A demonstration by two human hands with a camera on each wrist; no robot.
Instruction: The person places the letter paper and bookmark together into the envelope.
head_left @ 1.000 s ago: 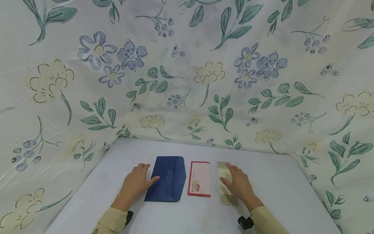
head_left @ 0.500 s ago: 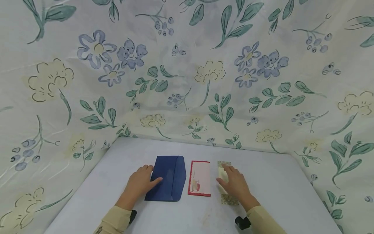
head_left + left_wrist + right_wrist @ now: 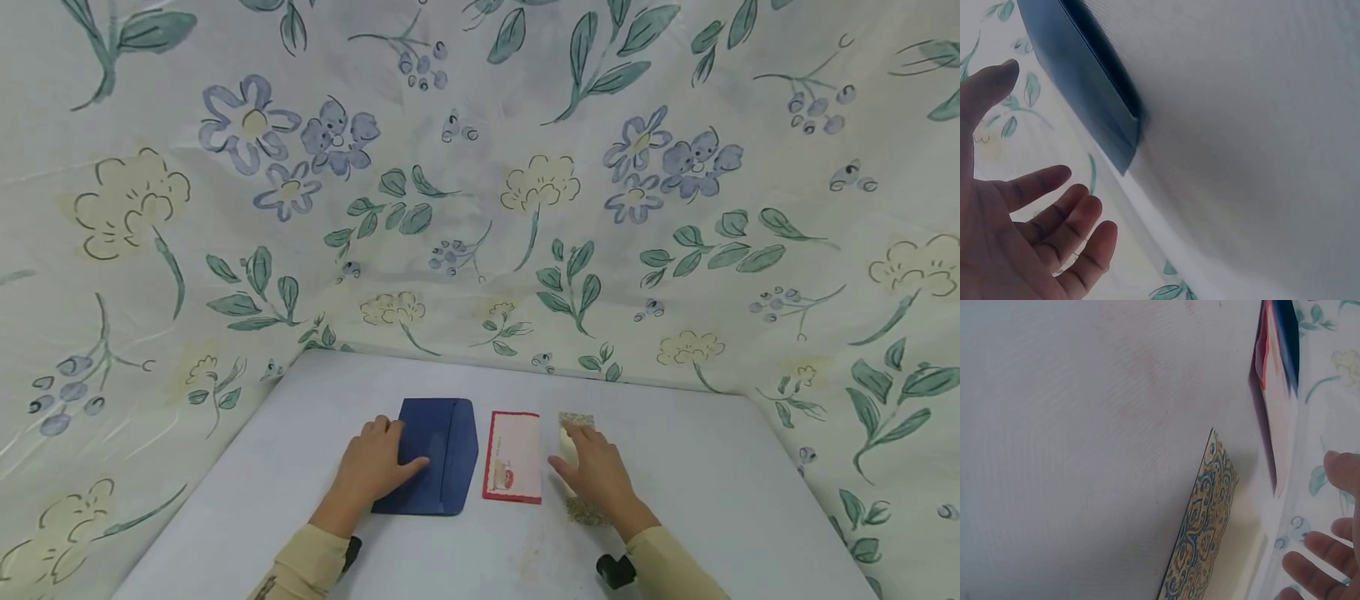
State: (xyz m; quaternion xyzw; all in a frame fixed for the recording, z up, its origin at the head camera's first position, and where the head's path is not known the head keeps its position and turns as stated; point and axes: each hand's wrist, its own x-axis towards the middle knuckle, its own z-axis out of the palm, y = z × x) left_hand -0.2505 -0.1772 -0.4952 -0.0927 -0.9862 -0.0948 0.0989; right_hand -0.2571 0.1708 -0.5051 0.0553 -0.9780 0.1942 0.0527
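Flower cloth (image 3: pixel 480 167): the biggest thing. It fills the top of the head view and comes down both sides. It is pale, with blue flowers, yellow flowers and green leaves.
White table (image 3: pixel 247 475): it fills the lower middle. A light brown smudge (image 3: pixel 528 558) shows near the bottom.
Blue envelope (image 3: pixel 438 483): it lies on the table, a bit left of the bottom middle. Its flap is on the right side.
Left hand (image 3: pixel 371 467): over the left part of the envelope, thumb pointing right. The fingers are spread and softly bent, with nothing in them. The left wrist view shows its palm at lower left, with a gap to the envelope.
Right hand (image 3: pixel 600 475): over the patterned paper (image 3: pixel 588 512), right of the bottom middle, thumb pointing left. Its fingers are spread and hold nothing. The right wrist view shows only part of it, at the right edge, apart from the paper.
Sleeves (image 3: pixel 671 567): light tan, at the bottom, one on each arm.
Pink card: a pink card (image 3: pixel 521 450) with red edges lies between the envelope and the patterned paper. A small drawing is at its lower left.
Patterned paper: thin, with swirly gold ends and a cream middle. The right hand hides some of it.
Black thing (image 3: pixel 617 571): small, by the right wrist, at the bottom.
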